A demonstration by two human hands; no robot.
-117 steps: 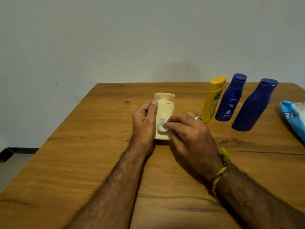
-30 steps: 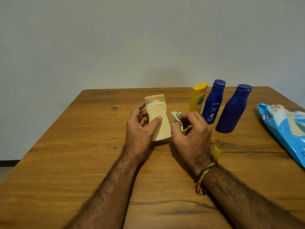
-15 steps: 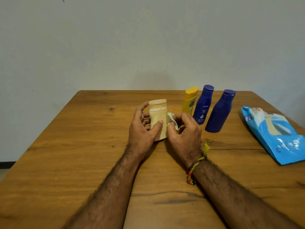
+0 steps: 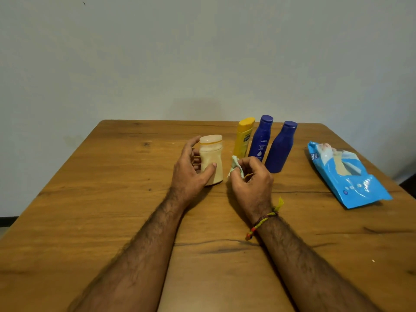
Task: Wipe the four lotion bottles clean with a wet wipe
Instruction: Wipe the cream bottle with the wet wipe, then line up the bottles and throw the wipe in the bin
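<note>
A cream bottle (image 4: 211, 157) stands upright on the wooden table (image 4: 112, 199). My left hand (image 4: 191, 172) wraps loosely around it, thumb on its front and fingers behind. Just right of it, my right hand (image 4: 249, 179) pinches a crumpled pale green wet wipe (image 4: 236, 168), a small gap away from the cream bottle. Behind my right hand stand a yellow bottle (image 4: 244, 137), a labelled blue bottle (image 4: 261, 138) and a plain blue bottle (image 4: 281, 147) in a row.
A blue wet-wipe pack (image 4: 346, 174) lies flat on the right side of the table. The table's far edge meets a plain wall (image 4: 202, 52). Bare wood stretches left of my left hand and in front of my forearms.
The cream bottle went from lying under both hands to standing upright. My right hand with the wipe has drawn a little to the right, off the bottle. The camera view has tilted up.
</note>
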